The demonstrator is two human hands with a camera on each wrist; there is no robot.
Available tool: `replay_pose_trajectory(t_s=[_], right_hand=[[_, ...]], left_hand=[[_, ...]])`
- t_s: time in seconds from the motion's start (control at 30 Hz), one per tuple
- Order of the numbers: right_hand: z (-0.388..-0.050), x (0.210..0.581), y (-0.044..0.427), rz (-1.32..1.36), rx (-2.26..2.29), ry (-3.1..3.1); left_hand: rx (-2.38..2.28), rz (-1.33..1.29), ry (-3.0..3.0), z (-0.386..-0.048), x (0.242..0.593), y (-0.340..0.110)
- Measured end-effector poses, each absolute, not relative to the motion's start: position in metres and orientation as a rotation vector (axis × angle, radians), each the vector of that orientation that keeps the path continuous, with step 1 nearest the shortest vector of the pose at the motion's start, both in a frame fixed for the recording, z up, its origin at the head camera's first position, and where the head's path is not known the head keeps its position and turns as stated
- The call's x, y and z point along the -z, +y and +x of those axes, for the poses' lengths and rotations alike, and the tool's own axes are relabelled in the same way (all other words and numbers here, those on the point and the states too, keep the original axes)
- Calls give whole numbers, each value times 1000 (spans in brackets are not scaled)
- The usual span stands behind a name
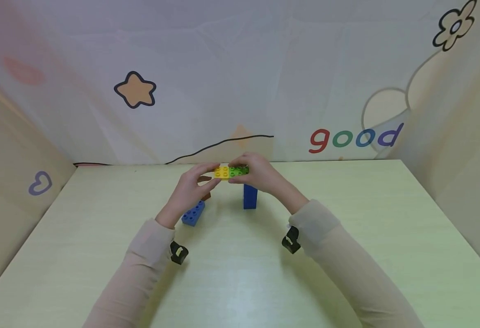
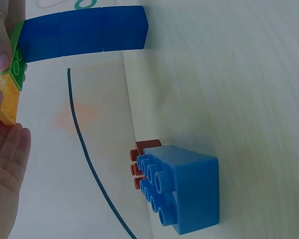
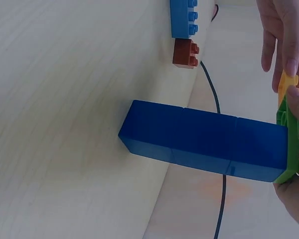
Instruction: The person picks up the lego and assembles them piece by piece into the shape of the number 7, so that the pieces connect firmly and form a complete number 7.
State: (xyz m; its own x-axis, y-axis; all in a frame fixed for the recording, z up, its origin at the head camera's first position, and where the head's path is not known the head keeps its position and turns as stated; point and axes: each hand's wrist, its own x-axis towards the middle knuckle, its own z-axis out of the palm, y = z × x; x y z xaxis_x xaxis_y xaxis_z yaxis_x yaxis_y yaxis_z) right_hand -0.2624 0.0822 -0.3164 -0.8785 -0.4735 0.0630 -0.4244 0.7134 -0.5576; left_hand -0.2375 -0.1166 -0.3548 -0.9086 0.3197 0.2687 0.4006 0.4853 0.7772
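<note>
A tower of three stacked blue bricks [image 1: 250, 197] stands upright on the table, with a thin green brick [image 3: 293, 149] across its top. My right hand [image 1: 260, 173] grips the green brick between thumb and fingers. Next to it at the same height is a yellow brick [image 2: 9, 99], pinched in my left hand [image 1: 191, 189]. The yellow brick's end meets the green one's; whether they are joined, I cannot tell. Part of the green brick is hidden by the right fingers.
Below my left hand, a loose blue brick [image 1: 193, 214] lies studs up on the table [image 1: 232, 273]. Just behind it sits a smaller reddish-brown brick [image 3: 184, 53], partly covered by the hand in the head view. A printed cloth wall [image 1: 207, 82] rises at the table's back edge.
</note>
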Motion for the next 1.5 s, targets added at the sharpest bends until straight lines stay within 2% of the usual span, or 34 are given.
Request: replay_pose_trajectory(t_s=[1.0,1.5], right_hand=[[-262,321,81,-694,1018,2747],[-262,320,82,-691,1011,2732]], left_hand=[[1407,-580,-2700,-235,349,-126],[1364,-468,-2884,-235,373,-160]])
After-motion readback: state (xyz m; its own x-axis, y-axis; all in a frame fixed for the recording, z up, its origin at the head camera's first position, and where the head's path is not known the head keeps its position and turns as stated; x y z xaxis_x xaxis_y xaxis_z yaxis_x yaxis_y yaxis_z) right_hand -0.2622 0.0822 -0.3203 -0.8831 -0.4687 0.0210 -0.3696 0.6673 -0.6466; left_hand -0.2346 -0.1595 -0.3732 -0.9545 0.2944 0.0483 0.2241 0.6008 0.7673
